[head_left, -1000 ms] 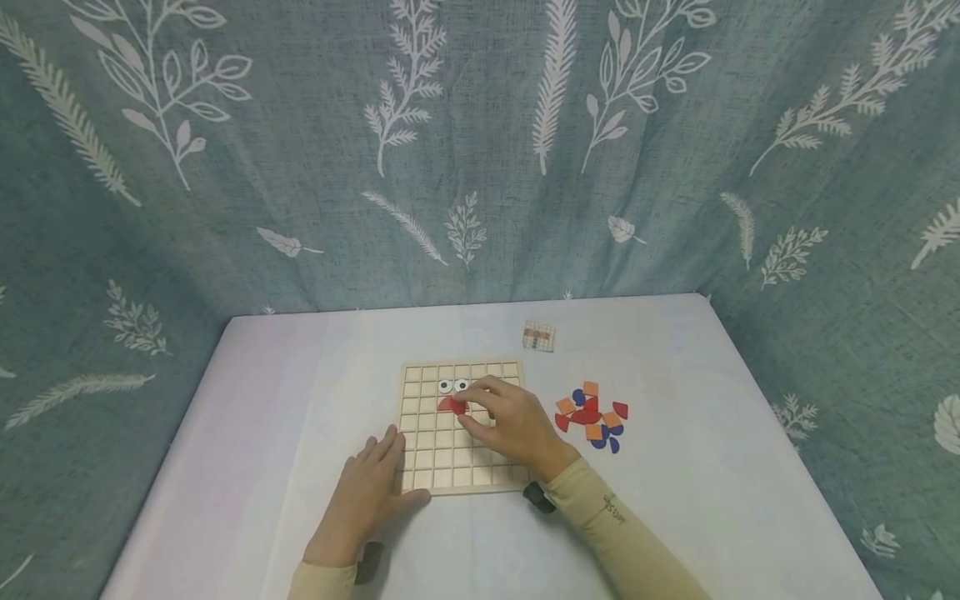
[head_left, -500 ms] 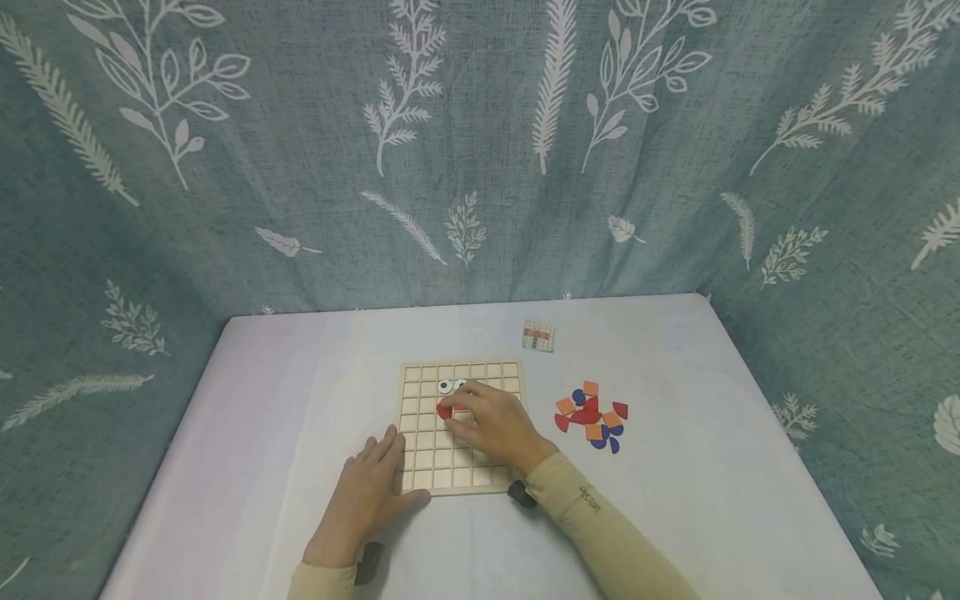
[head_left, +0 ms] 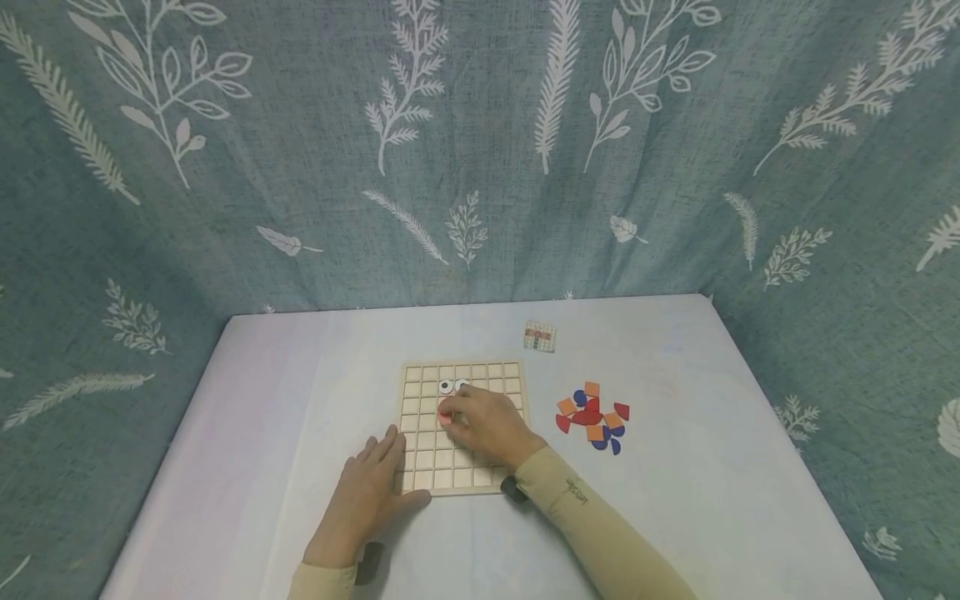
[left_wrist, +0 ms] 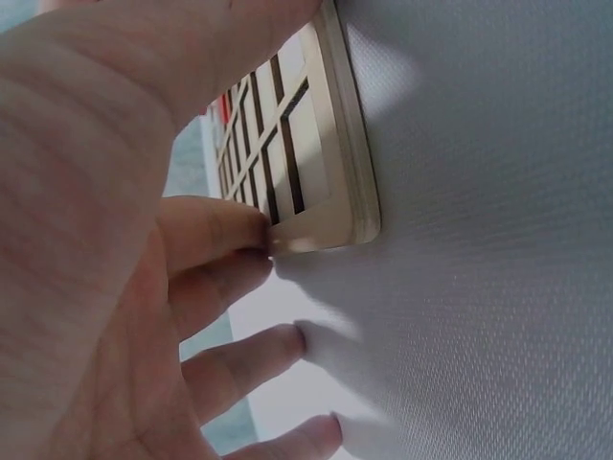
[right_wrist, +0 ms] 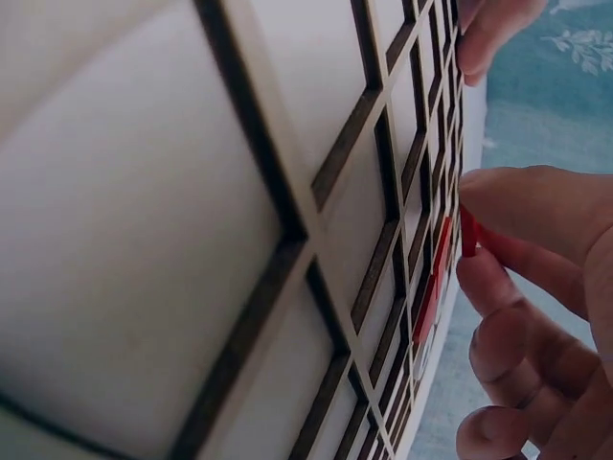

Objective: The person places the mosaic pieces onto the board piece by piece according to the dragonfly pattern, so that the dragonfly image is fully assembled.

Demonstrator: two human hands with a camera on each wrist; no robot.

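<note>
My left hand (head_left: pixel 366 487) lies at the left side of a wooden grid board (head_left: pixel 423 479), fingers extended. In the left wrist view, fingertips touch the board's edge near a corner (left_wrist: pixel 335 225). Over the upper middle of the grid, my right hand (head_left: pixel 491 427) pinches a small flat red piece (right_wrist: pixel 468 232) between thumb and fingers. Other red pieces (right_wrist: pixel 428 302) sit in grid cells beside it, seen in the right wrist view. Two white discs with black dots (head_left: pixel 446 387) are set in the row just above, the right one partly hidden behind my right hand.
Right of the board lies a loose group of flat pieces: orange squares (head_left: pixel 592 389), red shapes (head_left: pixel 621 411) and blue rounded shapes (head_left: pixel 616 447). A small card with a gridded picture (head_left: pixel 540 337) lies behind them on the white table (head_left: pixel 300 375). A leafy green curtain (head_left: pixel 480 275) surrounds it.
My right hand has moved a little left and lower across the board with the red piece between its fingers. My left hand has stayed at the board's edge.
</note>
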